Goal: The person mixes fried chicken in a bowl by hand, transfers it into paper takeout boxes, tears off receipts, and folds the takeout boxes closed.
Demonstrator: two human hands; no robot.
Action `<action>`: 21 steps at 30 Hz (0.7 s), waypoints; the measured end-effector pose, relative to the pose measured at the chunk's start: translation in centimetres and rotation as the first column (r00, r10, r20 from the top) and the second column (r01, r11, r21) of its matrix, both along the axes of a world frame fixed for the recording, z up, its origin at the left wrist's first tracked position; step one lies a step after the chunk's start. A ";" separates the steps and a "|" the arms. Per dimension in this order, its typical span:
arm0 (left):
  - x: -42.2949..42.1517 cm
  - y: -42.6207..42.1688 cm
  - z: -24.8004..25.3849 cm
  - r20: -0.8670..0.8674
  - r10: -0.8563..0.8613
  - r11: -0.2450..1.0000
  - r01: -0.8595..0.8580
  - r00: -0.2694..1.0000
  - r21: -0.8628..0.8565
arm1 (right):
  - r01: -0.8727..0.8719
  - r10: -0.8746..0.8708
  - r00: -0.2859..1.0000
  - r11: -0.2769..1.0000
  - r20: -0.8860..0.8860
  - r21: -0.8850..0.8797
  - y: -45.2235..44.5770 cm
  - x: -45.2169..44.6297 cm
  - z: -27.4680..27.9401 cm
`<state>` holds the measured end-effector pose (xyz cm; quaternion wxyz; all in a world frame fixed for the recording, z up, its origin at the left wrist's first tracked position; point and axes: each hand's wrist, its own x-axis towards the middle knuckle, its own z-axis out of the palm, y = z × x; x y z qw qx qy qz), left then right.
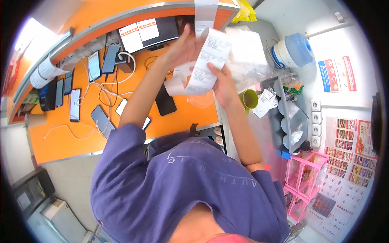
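My right hand [223, 83] grips a long printed receipt [210, 52], its thumb pressed on the front of the paper. The strip curls downward and loops back to the left over the orange desk [162, 133]. My left hand [184, 50] is raised just left of the receipt, fingers stretched out, some partly hidden near the paper's edge. Beneath the loop lies a dark phone [165, 101]. Another white paper strip [206, 16] hangs from the shelf edge above.
A monitor [149, 33] stands at the back of the desk. Several phones with tangled white cables [106, 87] lie on the left. To the right are a green mug [249, 99], a plastic bag [249, 52], a grey organizer [289, 117] and a pink rack [304, 178].
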<state>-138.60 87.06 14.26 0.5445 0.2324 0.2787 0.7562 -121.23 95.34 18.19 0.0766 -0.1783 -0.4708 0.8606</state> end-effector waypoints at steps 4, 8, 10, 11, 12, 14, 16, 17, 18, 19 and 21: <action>6.2 -5.7 -2.9 -0.098 -0.112 0.978 0.093 0.989 -0.185 | 0.083 -0.082 0.996 0.996 -0.021 0.031 3.1 -3.6 0.2; 10.8 -10.2 -2.4 -0.189 -0.208 0.927 0.132 0.960 -0.350 | 0.065 -0.065 0.998 0.998 0.001 0.002 4.8 -5.9 -2.0; 12.7 -11.7 -3.0 -0.189 -0.165 0.918 0.081 0.968 -0.388 | 0.061 -0.060 0.998 0.998 0.012 -0.009 5.8 -7.6 -3.8; 13.4 -12.3 -3.1 -0.194 -0.146 0.912 0.056 0.970 -0.405 | 0.047 -0.047 0.999 0.999 0.011 -0.002 6.7 -8.2 -4.5; 13.6 -12.7 -2.3 -0.128 -0.172 0.920 0.113 0.977 -0.376 | 0.036 -0.036 0.999 0.999 0.009 0.005 7.0 -8.7 -4.4; 14.0 -13.4 -1.9 -0.092 -0.176 0.908 0.126 0.980 -0.400 | -0.013 0.013 1.000 1.000 -0.009 -0.016 9.1 -10.1 -5.7; 14.4 -14.1 -1.9 -0.079 -0.173 0.894 0.123 0.982 -0.430 | -0.087 0.084 0.996 0.993 -0.042 -0.075 12.3 -11.5 -8.6; 14.5 -14.3 -2.0 -0.088 -0.168 0.888 0.112 0.982 -0.446 | -0.052 0.053 0.999 0.995 0.003 -0.081 13.0 -11.7 -9.6; 14.5 -14.4 -2.1 -0.097 -0.163 0.882 0.101 0.982 -0.461 | -0.017 0.021 0.999 0.996 0.048 -0.084 13.1 -11.7 -9.7; 14.5 -14.5 -2.2 -0.106 -0.167 0.877 0.099 0.980 -0.470 | 0.018 -0.010 0.996 0.996 0.092 -0.085 13.2 -11.5 -9.9; 14.3 -14.3 -2.6 -0.121 -0.173 0.869 0.094 0.977 -0.485 | 0.144 -0.136 0.978 0.989 0.161 -0.038 10.8 -9.6 -9.7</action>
